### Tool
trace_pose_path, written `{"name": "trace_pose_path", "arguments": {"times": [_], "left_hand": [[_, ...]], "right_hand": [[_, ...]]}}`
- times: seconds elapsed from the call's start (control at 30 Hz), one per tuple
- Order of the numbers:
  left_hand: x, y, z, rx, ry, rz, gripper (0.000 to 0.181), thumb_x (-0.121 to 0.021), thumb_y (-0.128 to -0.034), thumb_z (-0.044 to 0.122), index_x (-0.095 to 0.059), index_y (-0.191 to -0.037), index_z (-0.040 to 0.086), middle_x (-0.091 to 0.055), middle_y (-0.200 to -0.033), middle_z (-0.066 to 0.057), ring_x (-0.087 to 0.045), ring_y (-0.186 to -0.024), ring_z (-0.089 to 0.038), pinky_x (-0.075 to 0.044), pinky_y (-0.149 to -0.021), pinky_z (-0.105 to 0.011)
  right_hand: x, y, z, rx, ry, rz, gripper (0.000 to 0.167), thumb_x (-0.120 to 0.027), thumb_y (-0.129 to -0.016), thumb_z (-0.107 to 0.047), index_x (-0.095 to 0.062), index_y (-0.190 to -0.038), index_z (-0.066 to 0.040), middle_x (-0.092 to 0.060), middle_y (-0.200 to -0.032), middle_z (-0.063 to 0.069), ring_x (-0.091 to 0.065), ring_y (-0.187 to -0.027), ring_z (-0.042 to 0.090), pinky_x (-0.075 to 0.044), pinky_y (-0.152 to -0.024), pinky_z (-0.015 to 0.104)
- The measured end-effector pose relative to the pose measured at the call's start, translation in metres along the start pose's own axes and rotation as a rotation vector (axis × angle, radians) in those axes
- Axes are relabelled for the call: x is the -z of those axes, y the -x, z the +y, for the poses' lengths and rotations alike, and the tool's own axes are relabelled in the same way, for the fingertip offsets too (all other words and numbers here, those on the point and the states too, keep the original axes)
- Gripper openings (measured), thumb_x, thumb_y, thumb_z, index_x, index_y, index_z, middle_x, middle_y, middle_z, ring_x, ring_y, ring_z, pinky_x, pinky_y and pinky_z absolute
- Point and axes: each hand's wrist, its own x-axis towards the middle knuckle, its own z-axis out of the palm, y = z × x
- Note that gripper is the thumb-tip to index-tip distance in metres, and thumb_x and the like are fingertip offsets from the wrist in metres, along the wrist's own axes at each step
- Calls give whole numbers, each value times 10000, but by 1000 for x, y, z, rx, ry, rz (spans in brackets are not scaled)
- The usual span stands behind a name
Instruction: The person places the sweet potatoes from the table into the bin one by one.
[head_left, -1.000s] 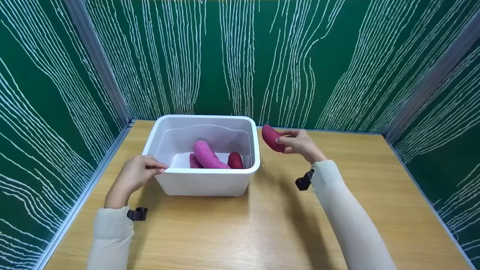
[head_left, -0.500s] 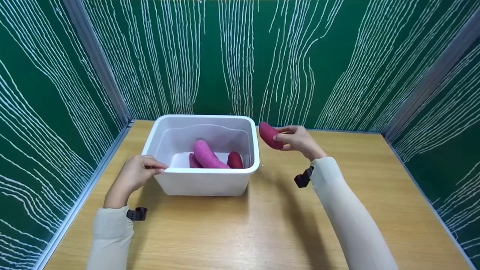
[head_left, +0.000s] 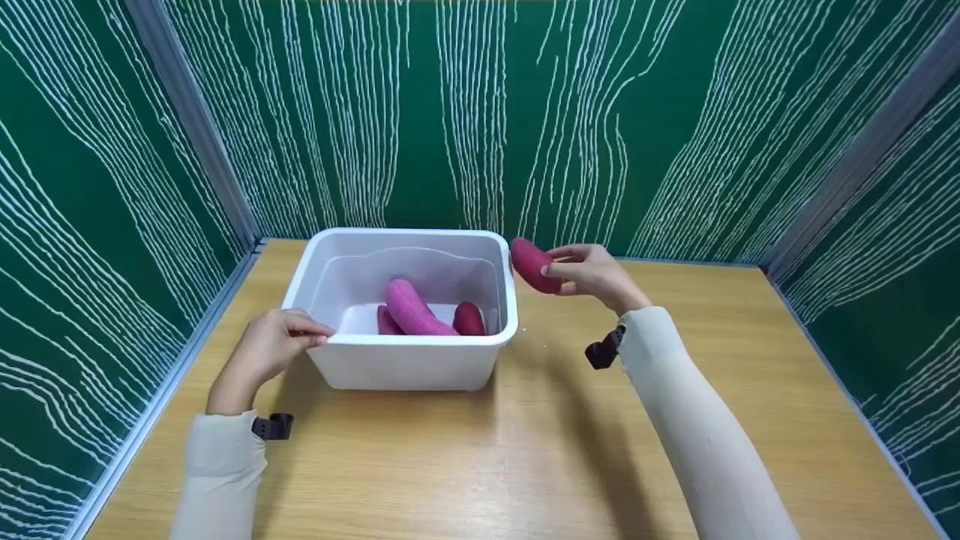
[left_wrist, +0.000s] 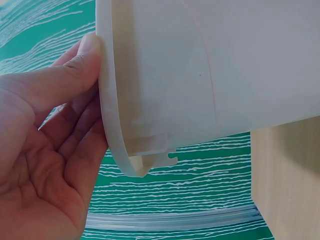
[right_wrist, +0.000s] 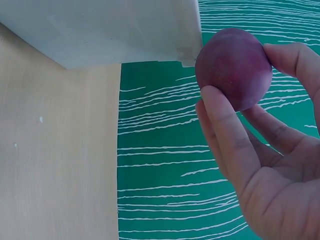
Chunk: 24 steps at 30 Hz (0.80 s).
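A white plastic bin (head_left: 405, 364) stands on the table. My left hand (head_left: 274, 345) pinches its near left rim, and in the left wrist view the thumb and fingers of my left hand (left_wrist: 55, 135) lie on either side of that rim (left_wrist: 107, 90). Just outside the bin's right rim, my right hand (head_left: 596, 277) holds a dark red, mango-like fruit (head_left: 534, 266) above the table. The right wrist view shows the smooth fruit (right_wrist: 232, 70) between thumb and fingertips. Inside the bin lie a long pink, curved piece (head_left: 414, 311), a dark red rounded one (head_left: 469, 320) and a partly hidden pinkish-red one (head_left: 388, 322).
The wooden table (head_left: 525, 457) ends at green walls (head_left: 570, 112) with white wavy lines. Metal posts (head_left: 195, 112) stand at the corners. Small white specks lie on the table right of the bin.
My right hand has moved slightly left and away from me with the red mango-like fruit, towards the bin's right rim. The left hand stays on the rim.
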Motion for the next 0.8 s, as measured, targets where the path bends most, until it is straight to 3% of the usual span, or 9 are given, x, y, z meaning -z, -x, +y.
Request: {"name": "trace_pose_path", "arguments": {"times": [0.67, 0.8], "left_hand": [[0, 0, 2, 75, 48, -46, 183, -653, -895, 58, -757, -1040, 96, -683, -1103, -166, -566, -1089, -350, -445, -996, -565], [-1, 0, 1, 37, 32, -23, 169, -671, -879, 55, -765, -1014, 93, -699, -1056, -156, -587, -1036, -328, -488, -953, -526]], "right_hand": [[-7, 1, -19, 12, 46, -22, 626, -784, -791, -283, -532, -1328, -82, -545, -1312, 138, -577, -1126, 309, -526, -944, 385], [-9, 2, -25, 22, 53, -29, 644, -792, -781, -278, -529, -1336, -83, -546, -1317, 130, -579, -1122, 305, -532, -933, 368]]}}
